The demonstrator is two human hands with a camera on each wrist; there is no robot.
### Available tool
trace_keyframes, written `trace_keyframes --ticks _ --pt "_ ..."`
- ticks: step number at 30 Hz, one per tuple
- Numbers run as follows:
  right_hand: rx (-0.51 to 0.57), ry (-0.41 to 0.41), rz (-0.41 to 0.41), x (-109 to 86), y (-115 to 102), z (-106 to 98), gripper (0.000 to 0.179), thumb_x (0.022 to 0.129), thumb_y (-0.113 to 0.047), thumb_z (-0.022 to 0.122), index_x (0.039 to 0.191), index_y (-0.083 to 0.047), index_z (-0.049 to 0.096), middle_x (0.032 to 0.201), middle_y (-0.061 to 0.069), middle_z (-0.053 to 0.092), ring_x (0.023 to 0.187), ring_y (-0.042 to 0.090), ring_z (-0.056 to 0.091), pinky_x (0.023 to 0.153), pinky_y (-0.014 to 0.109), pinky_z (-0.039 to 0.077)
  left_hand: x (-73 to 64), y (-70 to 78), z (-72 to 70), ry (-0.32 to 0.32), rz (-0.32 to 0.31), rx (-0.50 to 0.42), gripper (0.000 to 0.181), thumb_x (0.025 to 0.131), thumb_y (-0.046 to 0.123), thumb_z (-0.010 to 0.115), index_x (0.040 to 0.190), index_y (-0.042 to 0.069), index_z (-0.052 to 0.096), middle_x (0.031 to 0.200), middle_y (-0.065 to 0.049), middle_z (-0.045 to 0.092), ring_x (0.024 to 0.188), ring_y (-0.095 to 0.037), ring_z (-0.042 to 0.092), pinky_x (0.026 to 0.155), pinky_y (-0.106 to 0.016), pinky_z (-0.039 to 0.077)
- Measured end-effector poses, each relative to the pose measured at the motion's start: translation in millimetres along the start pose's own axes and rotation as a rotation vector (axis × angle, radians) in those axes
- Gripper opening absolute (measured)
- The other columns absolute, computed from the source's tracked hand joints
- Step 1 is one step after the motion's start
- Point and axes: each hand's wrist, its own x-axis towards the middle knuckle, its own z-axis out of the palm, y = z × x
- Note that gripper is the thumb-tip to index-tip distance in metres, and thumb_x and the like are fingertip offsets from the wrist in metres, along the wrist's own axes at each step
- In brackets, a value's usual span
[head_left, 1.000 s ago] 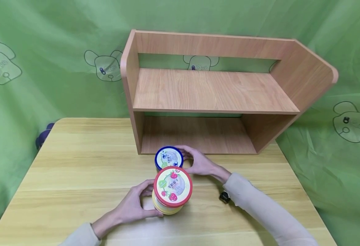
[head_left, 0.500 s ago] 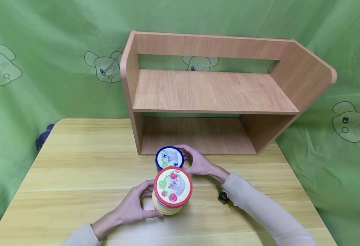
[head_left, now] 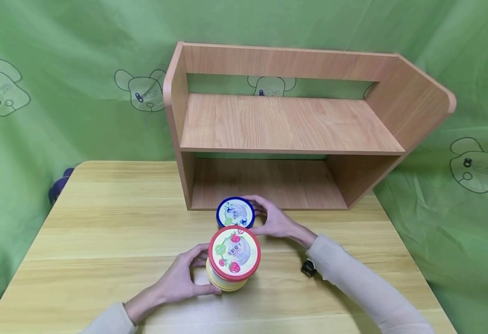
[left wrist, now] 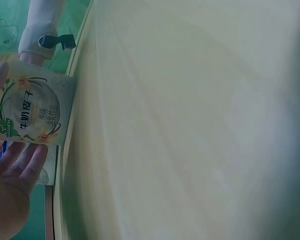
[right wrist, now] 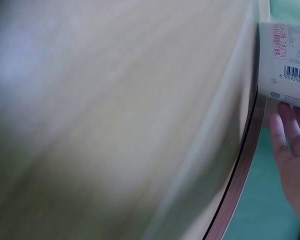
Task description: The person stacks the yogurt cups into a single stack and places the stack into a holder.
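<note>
Well inside the tabletop's [head_left: 102, 208] left edge, the red lid [head_left: 234, 253], blue lid [head_left: 236, 213] and yellow-rimmed tub [left wrist: 32, 105] read “牛奶皮子”, the last also “原味”, the white tub's [right wrist: 271, 62] barcode [right wrist: 296, 73] “6 959258”.

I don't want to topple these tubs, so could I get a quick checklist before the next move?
1. Left hand holding the yellow-lidded tub: ok.
2. Right hand holding the blue-lidded tub: ok.
3. Red-lidded tub stacked on the yellow-lidded one: ok.
4. Blue-lidded tub fully visible from the head camera: not ok, the red-lidded tub hides part of its near side.
5. Gap between the stack and the blue-lidded tub: cannot tell, they overlap in the head view.
</note>
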Motion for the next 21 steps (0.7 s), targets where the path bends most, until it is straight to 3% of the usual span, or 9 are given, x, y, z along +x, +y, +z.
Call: trace_keyframes --ticks 12,21 --pt "0.008 0.038 -0.009 -11.0 0 -10 0.091 0.080 -0.028 0.094 0.156 -0.013 0.046 0.154 0.013 0.056 0.137 0.036 0.058 0.119 0.060 0.050 0.4 -0.2 -0.5 0.007 0.022 0.002 0.087 0.074 0.028 0.098 0.147 0.010 0.053 0.129 -0.009 0.072 0.114 -0.010 0.072 0.108 -0.028 0.061" --pt "-0.018 0.088 0.030 -22.8 -5 -20 0.092 0.080 -0.031 0.094 0.156 -0.015 0.045 0.156 0.013 0.054 0.138 0.036 0.057 0.118 0.062 0.050 0.7 -0.2 -0.6 0.003 0.019 0.013 0.087 0.074 0.030 0.097 0.147 0.010 0.053 0.129 -0.008 0.072 0.114 -0.011 0.072 0.107 -0.028 0.061"
